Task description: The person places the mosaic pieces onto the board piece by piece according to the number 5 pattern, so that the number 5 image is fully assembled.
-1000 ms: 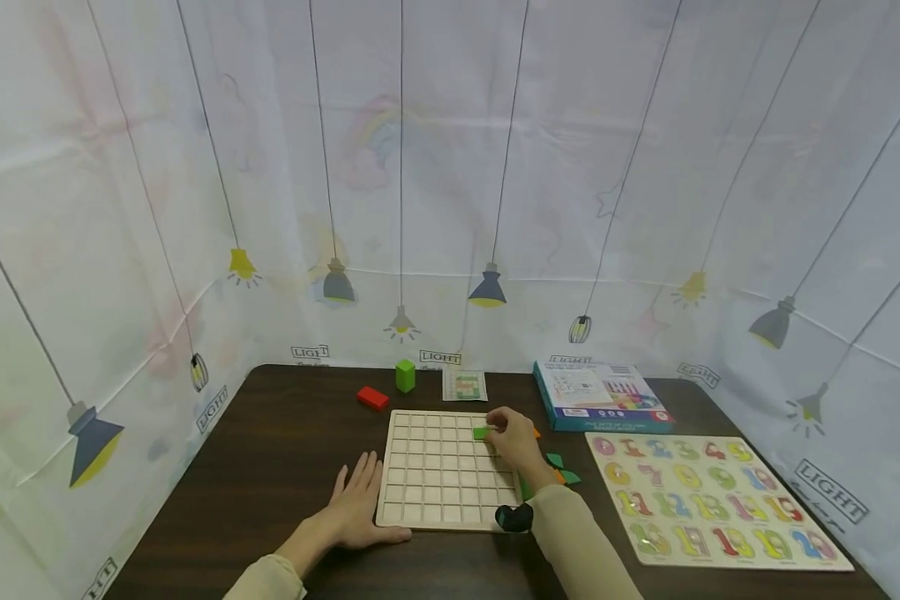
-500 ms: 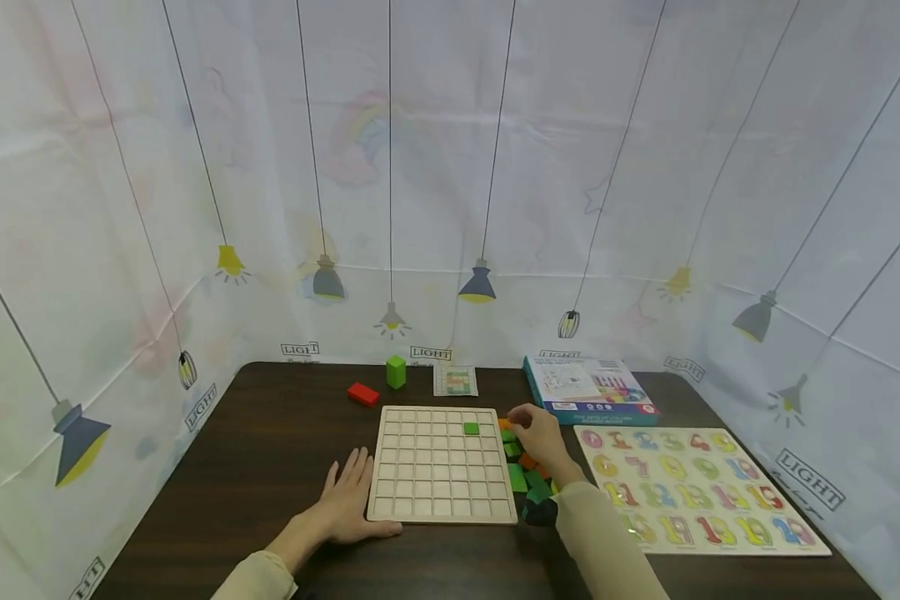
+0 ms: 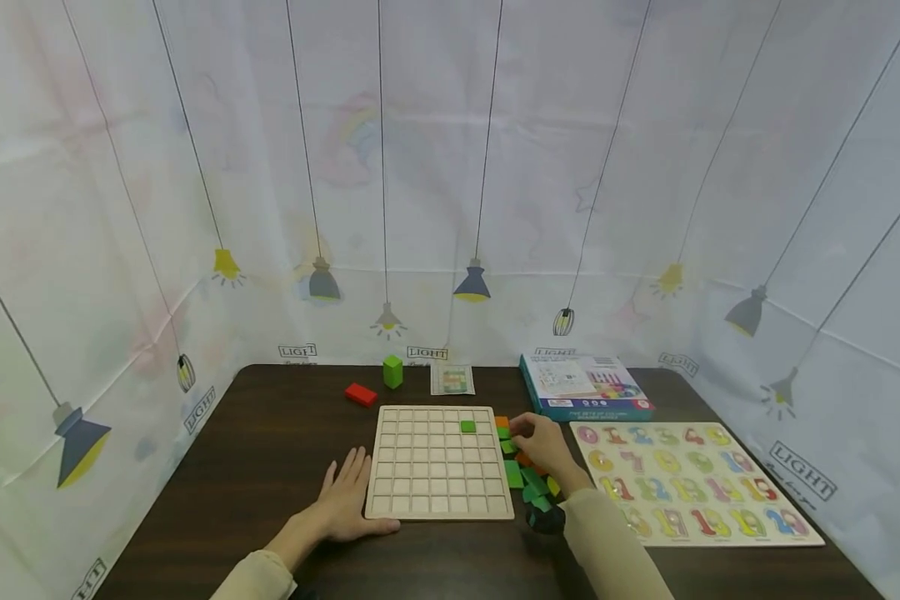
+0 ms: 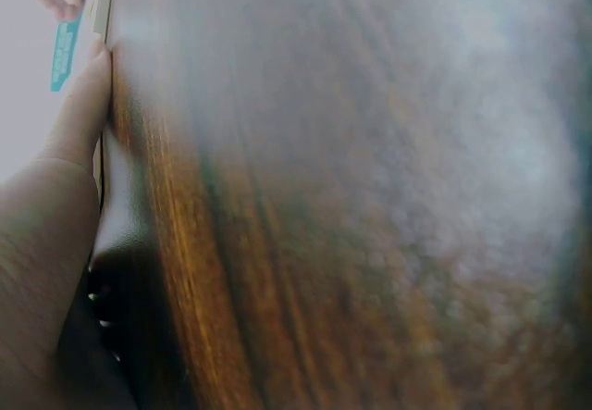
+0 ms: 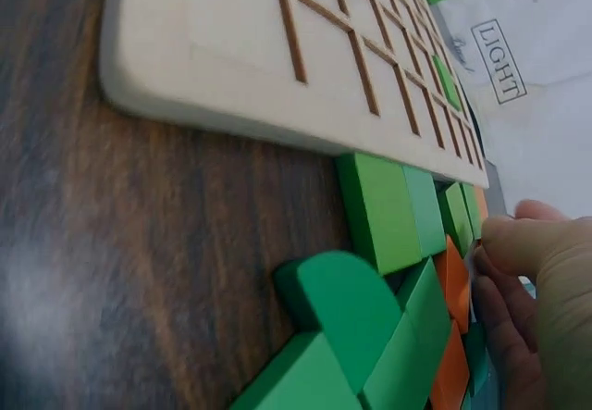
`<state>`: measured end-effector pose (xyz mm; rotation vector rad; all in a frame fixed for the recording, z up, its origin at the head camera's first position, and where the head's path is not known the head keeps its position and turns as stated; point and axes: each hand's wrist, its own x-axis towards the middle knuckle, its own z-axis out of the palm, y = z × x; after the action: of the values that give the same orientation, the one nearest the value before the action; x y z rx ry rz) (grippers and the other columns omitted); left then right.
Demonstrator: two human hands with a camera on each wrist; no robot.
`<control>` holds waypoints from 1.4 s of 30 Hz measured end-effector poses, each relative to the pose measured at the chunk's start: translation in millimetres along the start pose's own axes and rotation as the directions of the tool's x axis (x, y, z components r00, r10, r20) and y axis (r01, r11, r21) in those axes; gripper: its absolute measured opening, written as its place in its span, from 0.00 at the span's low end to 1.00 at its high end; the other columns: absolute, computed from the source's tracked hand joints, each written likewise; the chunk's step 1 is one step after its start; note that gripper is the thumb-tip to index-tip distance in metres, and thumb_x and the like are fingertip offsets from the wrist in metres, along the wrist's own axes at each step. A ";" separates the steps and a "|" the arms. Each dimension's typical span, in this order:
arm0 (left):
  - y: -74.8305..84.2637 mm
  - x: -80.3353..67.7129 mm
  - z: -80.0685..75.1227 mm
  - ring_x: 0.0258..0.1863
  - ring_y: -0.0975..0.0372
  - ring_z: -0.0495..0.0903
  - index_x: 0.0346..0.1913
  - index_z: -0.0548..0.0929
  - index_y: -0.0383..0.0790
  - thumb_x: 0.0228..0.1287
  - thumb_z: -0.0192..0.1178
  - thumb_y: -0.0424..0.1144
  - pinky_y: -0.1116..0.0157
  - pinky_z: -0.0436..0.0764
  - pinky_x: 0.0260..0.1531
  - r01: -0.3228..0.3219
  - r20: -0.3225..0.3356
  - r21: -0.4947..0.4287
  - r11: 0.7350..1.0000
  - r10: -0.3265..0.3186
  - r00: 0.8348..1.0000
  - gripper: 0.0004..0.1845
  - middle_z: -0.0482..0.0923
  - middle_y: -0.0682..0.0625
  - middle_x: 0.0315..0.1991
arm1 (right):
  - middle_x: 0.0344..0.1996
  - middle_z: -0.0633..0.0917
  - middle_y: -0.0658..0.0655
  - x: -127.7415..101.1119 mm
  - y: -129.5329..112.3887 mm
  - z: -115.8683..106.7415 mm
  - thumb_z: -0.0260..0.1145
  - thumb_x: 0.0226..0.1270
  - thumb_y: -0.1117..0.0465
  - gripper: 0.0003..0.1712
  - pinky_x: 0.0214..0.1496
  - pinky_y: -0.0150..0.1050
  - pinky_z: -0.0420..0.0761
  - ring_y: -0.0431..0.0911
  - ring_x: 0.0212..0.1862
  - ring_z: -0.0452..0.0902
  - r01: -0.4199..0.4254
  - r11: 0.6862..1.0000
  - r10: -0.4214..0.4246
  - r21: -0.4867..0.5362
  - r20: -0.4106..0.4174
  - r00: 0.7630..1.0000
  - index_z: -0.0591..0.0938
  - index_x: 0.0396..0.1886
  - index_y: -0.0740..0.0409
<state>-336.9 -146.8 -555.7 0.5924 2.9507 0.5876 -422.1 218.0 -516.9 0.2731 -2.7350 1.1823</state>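
A pale wooden grid board (image 3: 438,470) lies on the dark table, with one green square (image 3: 468,427) in a cell of an upper row. My left hand (image 3: 345,495) rests on the table with fingers extended, its fingertips and thumb right at the board's left edge. Past the board's right edge, my right hand (image 3: 543,446) reaches into a pile of coloured blocks, fingers bent, near an orange block (image 3: 502,422). In the right wrist view its thumb and fingers (image 5: 518,243) come together beside green blocks (image 5: 384,211); whether they pinch one, I cannot tell.
Behind the board are a red block (image 3: 362,394), an upright green block (image 3: 393,372) and a pattern card (image 3: 452,380). A blue-edged box (image 3: 588,388) stands at the back right. A number puzzle board (image 3: 690,483) lies right of my right arm.
My right hand has let go of the green square on the board and moved right to the block pile. The left hand stays in place; the head view has shifted slightly.
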 end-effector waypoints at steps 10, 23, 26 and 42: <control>-7.2 3.6 7.6 0.72 0.47 0.34 0.74 0.43 0.34 0.43 0.49 0.82 0.41 0.37 0.64 0.000 -0.009 0.004 1.000 0.000 1.000 0.67 0.36 0.37 0.74 | 0.31 0.83 0.50 -2.0 -0.6 1.7 0.71 0.53 0.68 0.10 0.41 0.44 0.79 0.43 0.34 0.77 0.024 0.999 -0.022 -0.048 0.048 0.999 0.83 0.37 0.60; -0.8 -3.3 -0.2 0.72 0.45 0.36 0.73 0.47 0.30 0.44 0.53 0.79 0.40 0.37 0.63 -0.003 -0.009 -0.007 1.000 0.003 1.000 0.66 0.39 0.35 0.73 | 0.31 0.82 0.53 -4.6 3.9 13.9 0.73 0.52 0.68 0.12 0.41 0.43 0.79 0.43 0.34 0.77 0.085 0.996 -0.085 -0.034 -0.016 0.996 0.82 0.37 0.62; 4.0 -6.6 -5.2 0.72 0.44 0.36 0.73 0.47 0.28 0.46 0.54 0.77 0.39 0.38 0.63 -0.008 -0.003 -0.024 1.000 0.008 1.000 0.65 0.39 0.33 0.73 | 0.31 0.82 0.53 -4.4 6.2 14.9 0.73 0.52 0.67 0.12 0.40 0.43 0.79 0.44 0.34 0.77 0.084 0.995 -0.085 -0.051 -0.022 0.996 0.82 0.37 0.62; -3.1 0.7 5.6 0.72 0.47 0.34 0.74 0.46 0.31 0.42 0.50 0.82 0.41 0.37 0.63 -0.002 -0.019 0.001 1.000 0.002 1.000 0.68 0.38 0.36 0.74 | 0.32 0.83 0.53 -4.9 7.0 11.6 0.72 0.54 0.68 0.10 0.41 0.45 0.78 0.45 0.36 0.78 0.152 0.986 -0.154 -0.071 -0.030 0.988 0.83 0.36 0.61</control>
<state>-337.8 -147.2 -562.1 0.5938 2.9690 0.5956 -419.6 214.8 -530.7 0.4408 -2.6632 1.0413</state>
